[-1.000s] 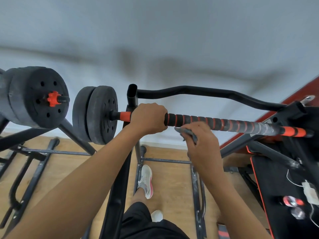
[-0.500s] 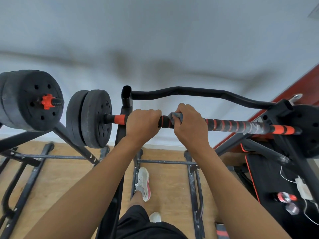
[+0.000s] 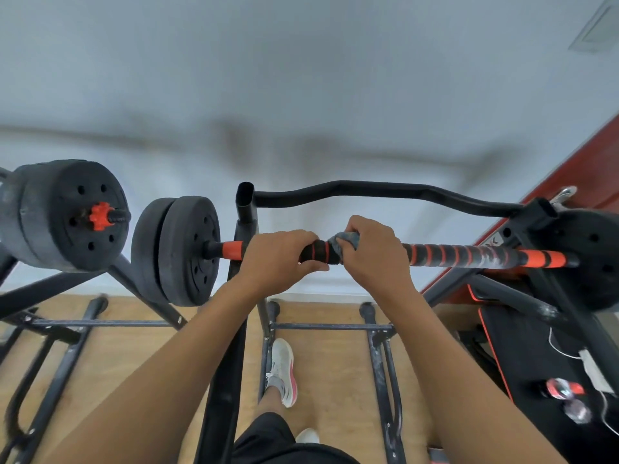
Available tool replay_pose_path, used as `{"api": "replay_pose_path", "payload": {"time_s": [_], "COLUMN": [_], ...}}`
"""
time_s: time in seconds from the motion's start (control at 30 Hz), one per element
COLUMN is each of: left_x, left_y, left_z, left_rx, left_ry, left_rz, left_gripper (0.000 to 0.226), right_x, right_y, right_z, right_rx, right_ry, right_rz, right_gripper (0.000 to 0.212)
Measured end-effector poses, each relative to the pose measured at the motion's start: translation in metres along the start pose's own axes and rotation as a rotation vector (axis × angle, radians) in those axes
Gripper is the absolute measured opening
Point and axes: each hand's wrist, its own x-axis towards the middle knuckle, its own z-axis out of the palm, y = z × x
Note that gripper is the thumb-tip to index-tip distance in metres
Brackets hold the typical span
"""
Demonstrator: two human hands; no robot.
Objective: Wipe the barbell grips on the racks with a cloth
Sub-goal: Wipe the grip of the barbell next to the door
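A barbell with a black and orange striped grip [image 3: 469,256] lies across a black rack [image 3: 246,209], black weight plates [image 3: 181,251] on its left end. My left hand [image 3: 279,259] grips the bar just right of the rack upright. Close beside it, my right hand [image 3: 373,254] holds a grey cloth [image 3: 343,239] wrapped over the grip. A short stretch of grip shows between the two hands. The bar under both hands is hidden.
A second set of black plates with an orange collar [image 3: 67,216] sits at the left. A curved black bar [image 3: 385,192] runs behind the barbell. A black bench [image 3: 542,380] with small items is at the right. Rack legs [image 3: 378,363] cross the wooden floor.
My right hand rose from below the bar and closed over the grip with the cloth, close to my left hand. The left hand kept its hold.
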Motion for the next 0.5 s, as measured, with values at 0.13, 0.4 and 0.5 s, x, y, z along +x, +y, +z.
{"api": "replay_pose_path", "payload": {"time_s": [0.13, 0.4, 0.5], "left_x": [-0.012, 0.014, 0.013], "left_y": [0.006, 0.016, 0.017], "left_z": [0.01, -0.019, -0.01], "left_rx": [0.051, 0.035, 0.055], "left_ry": [0.168, -0.26, -0.259], "left_rz": [0.045, -0.075, -0.119], "left_gripper": [0.041, 0.03, 0.029], "right_x": [0.011, -0.006, -0.009], "right_y": [-0.009, -0.006, -0.006], "right_z": [-0.002, -0.008, -0.01], "right_rx": [-0.122, -0.148, -0.161], "right_ry": [-0.044, -0.133, -0.113], "right_rz": [-0.021, -0.034, -0.035], "right_gripper": [0.014, 0.011, 0.011]}}
